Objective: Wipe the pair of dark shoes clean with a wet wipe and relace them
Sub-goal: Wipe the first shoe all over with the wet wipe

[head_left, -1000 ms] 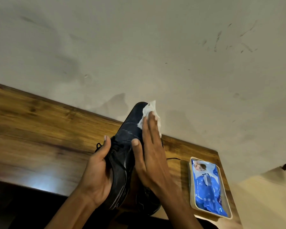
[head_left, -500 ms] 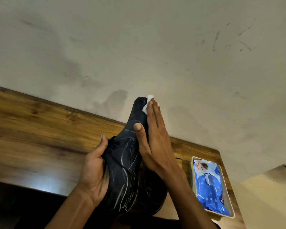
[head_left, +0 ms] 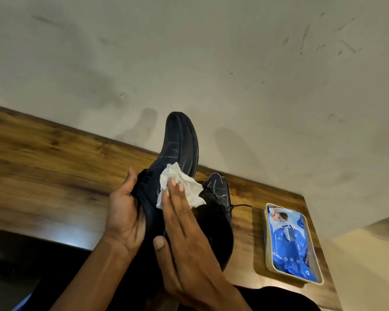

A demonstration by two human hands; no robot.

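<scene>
Closest to you, your right hand (head_left: 184,225) lies flat, its fingers straight and side by side. It presses a crumpled white wet wipe (head_left: 180,187) onto the side of the dark shoe (head_left: 177,153) you are holding up. The wipe sits on the middle of that shoe, just past the lace part, and it sticks out from under your fingertips.

Your left hand (head_left: 124,214) grips the same shoe from the left. The thumb points up along the shoe's edge, and the fingers curl round the far side where you cannot see them. The shoe's toe points up and away from you, and it shines with wet streaks.

Just behind your right hand, the second dark shoe (head_left: 218,198) rests on the wooden table (head_left: 54,167). Your hand hides part of it. Its toe points away from you, and a thin black lace (head_left: 240,206) trails off to the right on the wood.

Farther right, well apart from the shoes, a blue pack of wet wipes (head_left: 290,241) lies in a shallow cream tray (head_left: 270,269) near the table's right end.

Past the table's back edge stands a pale wall (head_left: 211,63) with dark scuff marks.
</scene>
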